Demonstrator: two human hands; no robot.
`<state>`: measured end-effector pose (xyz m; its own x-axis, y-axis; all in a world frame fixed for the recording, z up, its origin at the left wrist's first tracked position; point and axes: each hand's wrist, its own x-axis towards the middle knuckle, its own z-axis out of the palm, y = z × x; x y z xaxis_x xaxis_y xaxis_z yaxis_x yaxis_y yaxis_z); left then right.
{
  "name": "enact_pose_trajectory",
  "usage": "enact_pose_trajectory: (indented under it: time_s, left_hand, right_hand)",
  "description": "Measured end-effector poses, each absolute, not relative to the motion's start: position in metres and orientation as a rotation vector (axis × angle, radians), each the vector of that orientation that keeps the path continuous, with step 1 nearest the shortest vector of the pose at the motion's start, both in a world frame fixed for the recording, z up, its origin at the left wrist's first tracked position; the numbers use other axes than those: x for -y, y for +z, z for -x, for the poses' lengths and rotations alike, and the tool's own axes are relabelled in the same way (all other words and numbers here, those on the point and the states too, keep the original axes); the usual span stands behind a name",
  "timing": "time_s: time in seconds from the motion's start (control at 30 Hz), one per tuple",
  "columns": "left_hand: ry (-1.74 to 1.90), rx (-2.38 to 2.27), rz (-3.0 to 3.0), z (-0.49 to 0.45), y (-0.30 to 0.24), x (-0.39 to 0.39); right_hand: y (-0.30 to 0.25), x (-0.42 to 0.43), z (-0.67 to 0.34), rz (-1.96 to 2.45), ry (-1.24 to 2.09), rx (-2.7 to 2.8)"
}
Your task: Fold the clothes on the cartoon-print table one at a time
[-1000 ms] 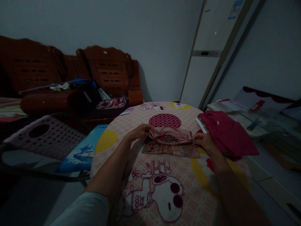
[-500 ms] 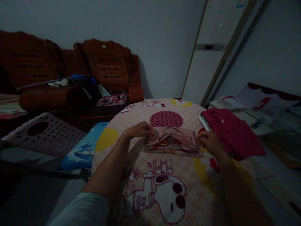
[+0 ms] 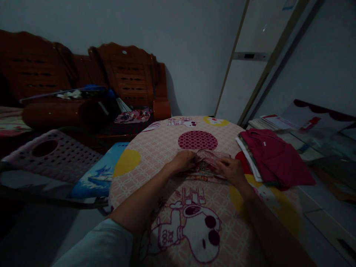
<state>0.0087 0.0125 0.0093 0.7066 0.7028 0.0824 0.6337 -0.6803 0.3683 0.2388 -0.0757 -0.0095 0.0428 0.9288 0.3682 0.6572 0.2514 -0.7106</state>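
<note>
A small patterned pink garment [image 3: 209, 163] lies folded on a round table covered by a pink cartoon-print cloth [image 3: 155, 148]. My left hand [image 3: 182, 162] rests on the garment's left part, fingers curled down onto the fabric. My right hand [image 3: 231, 170] presses on its right part, fingers bent over the cloth. Both hands sit close together and hide much of the garment. The room is dim.
A stack of folded clothes topped by a dark red garment [image 3: 274, 157] lies at the table's right edge. A wooden sofa [image 3: 122, 85] with clutter stands behind, a perforated plastic stool [image 3: 52, 154] and a blue cushion [image 3: 97, 174] to the left, papers [image 3: 267, 122] at right.
The garment's raised top edge has been laid down flat. Both hands moved inward from its outer ends onto the middle of the fabric.
</note>
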Motion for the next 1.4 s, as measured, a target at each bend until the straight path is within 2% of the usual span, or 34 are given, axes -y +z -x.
enact_pose_trajectory:
  time_s: [0.13,0.27,0.57,0.8,1.1,1.2,1.33,1.4]
  left_hand:
    - [0.32,-1.029,-2.588,-0.008,0.009,-0.014]
    - [0.33,-0.952,-2.546,-0.006,0.01,-0.015]
    - [0.175,-0.925,-2.701,-0.005,0.02,-0.011]
    - [0.205,-0.743,-2.506,0.004,0.025,-0.014]
    - [0.132,-0.621,-2.355,0.012,0.013,-0.025]
    - [0.208,-0.604,-2.284,0.012,0.014,-0.024]
    - [0.55,-0.571,-2.258,0.0,0.013,-0.019]
    - [0.562,-0.532,-2.312,-0.007,0.009,-0.016]
  right_hand:
    - [-0.014,0.072,-0.256,1.531,0.015,1.678]
    - [-0.024,0.07,-0.266,1.555,-0.051,1.765]
    - [-0.039,0.065,-0.275,1.424,0.023,1.831]
    - [-0.022,0.076,-0.262,1.268,0.095,1.821]
    - [-0.017,0.084,-0.256,1.146,0.274,2.102]
    - [-0.016,0.084,-0.253,1.178,0.247,2.01]
    - [-0.018,0.084,-0.25,1.266,0.267,1.916]
    - [-0.022,0.083,-0.249,1.326,0.287,1.938]
